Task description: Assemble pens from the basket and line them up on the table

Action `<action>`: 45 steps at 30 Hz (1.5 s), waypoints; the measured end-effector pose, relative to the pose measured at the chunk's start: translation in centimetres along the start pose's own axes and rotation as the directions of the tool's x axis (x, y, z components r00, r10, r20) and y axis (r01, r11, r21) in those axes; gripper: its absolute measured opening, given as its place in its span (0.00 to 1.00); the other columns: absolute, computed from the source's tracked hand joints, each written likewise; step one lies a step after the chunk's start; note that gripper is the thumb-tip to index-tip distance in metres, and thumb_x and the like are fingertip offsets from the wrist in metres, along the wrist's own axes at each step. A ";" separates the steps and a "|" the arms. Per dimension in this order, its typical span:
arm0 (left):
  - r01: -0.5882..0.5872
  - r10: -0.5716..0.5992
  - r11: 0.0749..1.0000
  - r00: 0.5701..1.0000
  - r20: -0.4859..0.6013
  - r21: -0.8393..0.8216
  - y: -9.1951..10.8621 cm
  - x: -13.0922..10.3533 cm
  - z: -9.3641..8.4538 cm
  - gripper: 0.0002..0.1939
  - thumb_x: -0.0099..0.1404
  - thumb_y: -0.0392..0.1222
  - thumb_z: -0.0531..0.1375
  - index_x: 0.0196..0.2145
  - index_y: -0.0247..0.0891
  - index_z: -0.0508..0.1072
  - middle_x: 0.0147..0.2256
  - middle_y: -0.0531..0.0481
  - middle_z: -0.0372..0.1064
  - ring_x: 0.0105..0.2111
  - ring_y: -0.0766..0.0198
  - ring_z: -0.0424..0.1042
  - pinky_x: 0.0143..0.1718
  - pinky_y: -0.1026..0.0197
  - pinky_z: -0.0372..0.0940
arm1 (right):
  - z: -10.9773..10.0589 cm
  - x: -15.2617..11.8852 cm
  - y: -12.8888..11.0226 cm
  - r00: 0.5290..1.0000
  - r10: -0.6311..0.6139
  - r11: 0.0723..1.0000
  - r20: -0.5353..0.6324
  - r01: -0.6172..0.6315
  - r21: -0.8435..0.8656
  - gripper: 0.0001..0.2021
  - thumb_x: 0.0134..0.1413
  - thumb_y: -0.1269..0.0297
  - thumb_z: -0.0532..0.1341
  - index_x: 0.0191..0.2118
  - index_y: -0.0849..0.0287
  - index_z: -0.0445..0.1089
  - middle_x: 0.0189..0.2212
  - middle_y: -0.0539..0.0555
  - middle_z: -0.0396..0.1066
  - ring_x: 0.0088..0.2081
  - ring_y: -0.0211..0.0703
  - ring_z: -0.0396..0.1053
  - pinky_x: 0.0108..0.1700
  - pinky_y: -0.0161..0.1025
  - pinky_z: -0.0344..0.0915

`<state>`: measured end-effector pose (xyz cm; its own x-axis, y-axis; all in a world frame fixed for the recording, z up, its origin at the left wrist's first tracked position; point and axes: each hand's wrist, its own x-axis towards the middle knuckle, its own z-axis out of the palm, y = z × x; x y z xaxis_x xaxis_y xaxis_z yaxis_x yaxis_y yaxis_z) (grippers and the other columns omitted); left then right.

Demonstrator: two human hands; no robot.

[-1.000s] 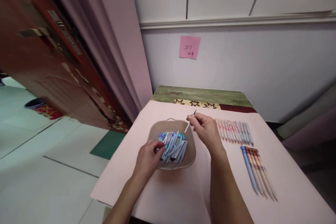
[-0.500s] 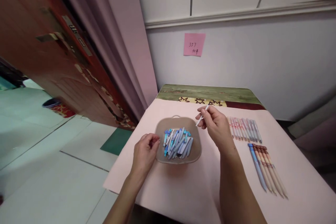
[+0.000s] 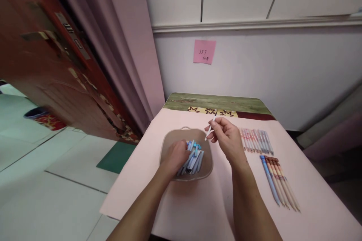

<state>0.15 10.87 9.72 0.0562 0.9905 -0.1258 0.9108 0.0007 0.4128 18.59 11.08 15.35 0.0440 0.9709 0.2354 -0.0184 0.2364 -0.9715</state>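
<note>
A brown plastic basket on the table holds several blue, pale blue and grey pens or pen parts in a loose heap. Reaching over the near left rim, my left hand is down on the heap with its fingers curled; the fingertips are hidden, so what they grip cannot be seen. My right hand is closed in a pinch, raised just right of the basket. Between its thumb and fingers slants a thin white stick that looks like a pen refill.
On the pink-covered table, a row of clear, patterned pen barrels lies at the right. Nearer me lies a row of pens, one blue and several beige with brown tops. A wall with a pink note stands behind; a red door is left.
My left hand has moved from beside the basket's left rim into it, onto the pens. My right hand still holds the white stick, now tilted more upright. The whole view has shifted slightly.
</note>
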 end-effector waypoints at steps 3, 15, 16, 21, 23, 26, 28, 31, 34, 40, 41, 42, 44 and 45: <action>0.038 -0.039 0.997 0.999 0.019 0.060 -0.1 0.4 0.0 0.05 0.55 0.36 0.58 0.30 0.37 0.74 0.33 0.43 0.75 0.36 0.56 0.72 0.35 0.60 0.59 | -0.4 0.2 0.2 0.999 -0.013 0.996 -0.046 0.009 -0.094 0.15 0.53 0.51 0.62 0.34 0.60 0.70 0.28 0.52 0.72 0.24 0.36 0.69 0.24 0.31 0.63; 0.076 -0.084 0.990 0.994 0.066 0.118 0.5 0.9 0.3 0.07 0.57 0.42 0.58 0.31 0.36 0.74 0.35 0.40 0.76 0.37 0.53 0.73 0.36 0.58 0.60 | -0.4 0.1 0.2 0.999 -0.025 0.988 -0.046 0.017 -0.152 0.15 0.52 0.51 0.62 0.34 0.60 0.72 0.23 0.50 0.70 0.23 0.38 0.68 0.25 0.33 0.63; 0.073 -0.081 0.991 0.994 0.070 0.113 0.6 0.9 0.2 0.07 0.57 0.41 0.58 0.30 0.36 0.74 0.35 0.40 0.76 0.36 0.53 0.73 0.35 0.58 0.60 | -0.4 0.1 0.2 0.999 -0.026 0.988 -0.046 0.019 -0.155 0.15 0.52 0.51 0.62 0.34 0.60 0.72 0.23 0.50 0.70 0.23 0.38 0.68 0.25 0.33 0.63; 0.060 -0.067 0.994 0.995 0.072 0.093 1.2 0.8 -0.1 0.06 0.56 0.39 0.58 0.29 0.37 0.74 0.34 0.39 0.76 0.36 0.53 0.73 0.35 0.58 0.60 | -0.4 0.2 0.1 0.998 -0.025 0.987 -0.053 0.016 -0.159 0.15 0.52 0.50 0.62 0.34 0.59 0.72 0.23 0.50 0.70 0.23 0.38 0.68 0.26 0.33 0.64; 0.057 -0.063 0.995 0.996 0.070 0.087 1.2 0.8 0.0 0.06 0.56 0.39 0.58 0.29 0.37 0.74 0.34 0.39 0.76 0.36 0.53 0.73 0.35 0.58 0.60 | -0.5 0.2 0.1 0.998 -0.025 0.988 -0.057 0.016 -0.154 0.15 0.52 0.50 0.62 0.34 0.59 0.72 0.23 0.50 0.70 0.23 0.38 0.68 0.26 0.33 0.64; 0.062 -0.067 0.995 0.995 0.068 0.080 1.0 0.9 0.0 0.06 0.56 0.40 0.58 0.29 0.37 0.74 0.35 0.38 0.76 0.36 0.53 0.73 0.35 0.58 0.60 | -0.4 0.2 0.0 0.998 -0.024 0.989 -0.056 0.016 -0.150 0.16 0.52 0.50 0.62 0.34 0.60 0.72 0.23 0.51 0.70 0.23 0.39 0.68 0.26 0.34 0.64; 0.070 -0.076 0.995 0.995 0.069 0.077 1.0 0.9 0.1 0.06 0.55 0.40 0.58 0.28 0.36 0.74 0.35 0.38 0.76 0.35 0.54 0.73 0.34 0.58 0.60 | -0.4 0.2 0.1 0.998 -0.025 0.988 -0.052 0.017 -0.151 0.16 0.51 0.50 0.62 0.34 0.60 0.72 0.23 0.50 0.70 0.23 0.39 0.68 0.25 0.34 0.64; 0.082 -0.087 0.994 0.994 0.069 0.074 1.1 1.0 0.2 0.06 0.55 0.39 0.58 0.26 0.36 0.74 0.34 0.38 0.76 0.34 0.54 0.73 0.33 0.58 0.60 | -0.4 0.1 0.1 0.998 -0.032 0.987 -0.048 0.024 -0.157 0.15 0.52 0.51 0.62 0.34 0.60 0.72 0.22 0.50 0.70 0.23 0.38 0.68 0.25 0.33 0.64; 0.092 -0.096 0.994 0.993 0.064 0.061 1.1 1.3 0.4 0.05 0.55 0.38 0.58 0.25 0.35 0.73 0.32 0.37 0.76 0.33 0.53 0.73 0.32 0.58 0.59 | -0.4 0.1 0.1 0.998 -0.039 0.986 -0.045 0.031 -0.162 0.15 0.52 0.51 0.62 0.34 0.59 0.72 0.23 0.50 0.70 0.23 0.38 0.68 0.25 0.33 0.63; 0.073 -0.073 0.997 0.997 -0.013 -0.006 1.0 0.7 -0.4 0.04 0.54 0.36 0.58 0.24 0.36 0.72 0.29 0.42 0.74 0.32 0.56 0.72 0.32 0.60 0.59 | -0.3 0.1 0.1 0.998 -0.022 0.994 -0.053 0.016 -0.113 0.16 0.50 0.51 0.63 0.36 0.59 0.72 0.23 0.50 0.70 0.23 0.38 0.68 0.25 0.33 0.63; 0.055 -0.056 0.998 0.997 -0.047 -0.037 1.1 0.1 -0.8 0.05 0.56 0.37 0.57 0.26 0.36 0.72 0.29 0.44 0.74 0.32 0.58 0.72 0.33 0.60 0.59 | -0.1 0.1 0.0 0.998 -0.018 0.996 -0.063 0.013 -0.084 0.16 0.50 0.51 0.64 0.37 0.59 0.71 0.24 0.50 0.70 0.23 0.38 0.68 0.25 0.33 0.63; 0.035 -0.040 0.997 0.996 -0.076 -0.068 1.3 -0.6 -1.2 0.06 0.57 0.38 0.56 0.26 0.37 0.72 0.29 0.46 0.74 0.32 0.59 0.72 0.33 0.61 0.60 | 0.0 0.1 -0.1 0.997 -0.013 0.999 -0.077 0.009 -0.051 0.16 0.50 0.51 0.64 0.38 0.59 0.71 0.25 0.50 0.71 0.23 0.38 0.67 0.25 0.33 0.63; -0.051 0.004 0.950 0.989 -0.151 -0.309 1.8 -2.3 -1.8 0.08 0.59 0.44 0.56 0.28 0.38 0.71 0.29 0.49 0.74 0.30 0.62 0.71 0.32 0.63 0.61 | 0.4 -0.1 -0.4 0.995 -0.003 1.000 -0.104 0.005 0.021 0.16 0.50 0.52 0.64 0.39 0.59 0.70 0.26 0.51 0.71 0.23 0.37 0.67 0.24 0.33 0.64; -0.078 -0.007 0.854 0.987 -0.160 -0.515 2.1 -3.1 -1.9 0.10 0.59 0.47 0.57 0.28 0.38 0.70 0.28 0.49 0.73 0.29 0.63 0.71 0.30 0.63 0.62 | 0.6 -0.1 -0.6 0.994 -0.001 0.998 -0.111 0.008 0.058 0.16 0.50 0.52 0.64 0.38 0.59 0.70 0.26 0.51 0.71 0.23 0.36 0.66 0.24 0.33 0.64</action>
<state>1.09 8.07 12.68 -0.0162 0.9997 0.0175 0.5626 -0.0053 0.8267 18.01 10.82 15.92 0.1544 0.9604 0.2319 -0.0762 0.2456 -0.9664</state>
